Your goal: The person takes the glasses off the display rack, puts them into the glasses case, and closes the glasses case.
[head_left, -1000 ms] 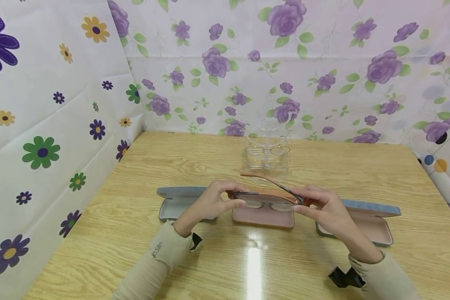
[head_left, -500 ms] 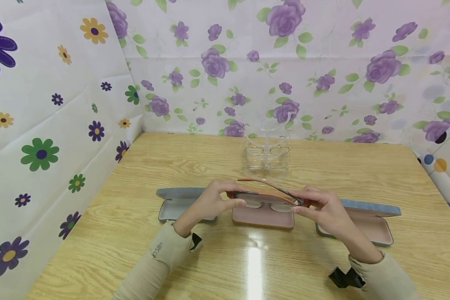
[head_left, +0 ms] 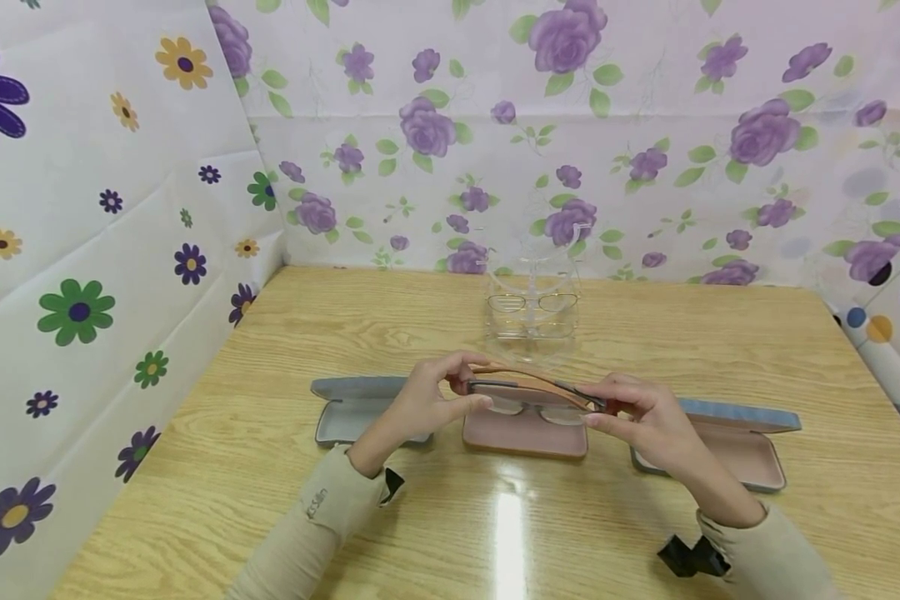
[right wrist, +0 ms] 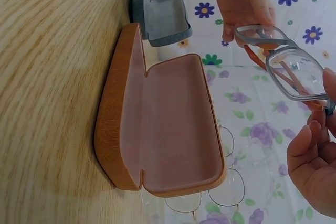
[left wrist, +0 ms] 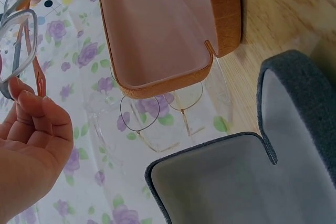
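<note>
A pair of glasses (right wrist: 296, 72) with grey rims and orange-brown temples (head_left: 495, 384) is held up by both hands over the middle case. My left hand (head_left: 442, 396) pinches one end of it between thumb and fingers. At the other end, by a hinge, my right hand (head_left: 641, 412) grips it. The two temples lie folded across behind the lenses, nearly side by side. Below stands an orange-brown glasses case (right wrist: 176, 121), lid raised, its pink lining bare. Part of each frame end is hidden by fingers.
An opened grey glasses case (head_left: 345, 417) sits left of the middle one, partly behind the left hand. On the right is another opened case with a blue lid (head_left: 750, 414). Behind them, a clear display stand (head_left: 532, 332) carries thin gold-rimmed glasses (head_left: 507, 302).
The far temple of the glasses has swung down and inward, from angled upward to folded by the other temple. Both hands have stayed nearly in place.
</note>
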A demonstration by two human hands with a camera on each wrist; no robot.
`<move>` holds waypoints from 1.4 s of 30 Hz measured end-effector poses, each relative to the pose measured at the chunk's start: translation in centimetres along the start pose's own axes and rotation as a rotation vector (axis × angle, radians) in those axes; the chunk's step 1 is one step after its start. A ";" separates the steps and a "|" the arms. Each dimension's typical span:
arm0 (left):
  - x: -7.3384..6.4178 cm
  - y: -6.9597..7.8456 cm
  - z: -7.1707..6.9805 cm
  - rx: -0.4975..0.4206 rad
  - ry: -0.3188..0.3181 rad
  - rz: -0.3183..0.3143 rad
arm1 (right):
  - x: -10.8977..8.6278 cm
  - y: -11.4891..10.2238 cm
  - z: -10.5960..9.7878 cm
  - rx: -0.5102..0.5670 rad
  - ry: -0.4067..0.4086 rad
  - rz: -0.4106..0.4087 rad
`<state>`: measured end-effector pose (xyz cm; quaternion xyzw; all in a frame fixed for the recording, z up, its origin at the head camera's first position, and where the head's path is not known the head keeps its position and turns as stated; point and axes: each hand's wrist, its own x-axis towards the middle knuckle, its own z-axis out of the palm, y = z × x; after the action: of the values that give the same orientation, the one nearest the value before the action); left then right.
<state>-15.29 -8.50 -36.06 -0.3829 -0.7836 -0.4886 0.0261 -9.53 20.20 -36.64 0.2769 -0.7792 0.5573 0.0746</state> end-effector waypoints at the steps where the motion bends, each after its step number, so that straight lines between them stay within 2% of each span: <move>1: 0.0 0.0 0.0 0.002 0.007 -0.005 | 0.0 0.0 0.0 0.000 -0.002 -0.001; 11: -0.2 0.3 0.1 0.041 0.059 -0.035 | 0.1 0.2 0.2 -0.028 -0.006 -0.049; 18: -0.1 3.2 -0.7 0.085 0.077 -0.036 | 0.1 0.1 0.3 -0.059 -0.004 -0.064; 21: -0.2 3.5 -0.8 0.085 0.084 -0.052 | 0.2 0.2 0.4 -0.060 -0.001 -0.065; 27: -0.4 3.5 -0.8 0.044 0.095 -0.084 | 0.3 0.1 0.5 -0.044 -0.009 -0.020; 35: -0.8 3.1 -0.9 -0.016 0.087 -0.068 | 0.1 -0.1 0.9 0.014 0.024 0.031; 42: -1.4 3.1 -1.3 -0.009 0.079 -0.044 | 0.0 -0.2 1.4 0.018 0.050 0.064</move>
<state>-12.79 -9.58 -33.65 -0.3460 -0.7880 -0.5073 0.0447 -9.21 18.90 -36.99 0.2386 -0.7806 0.5730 0.0736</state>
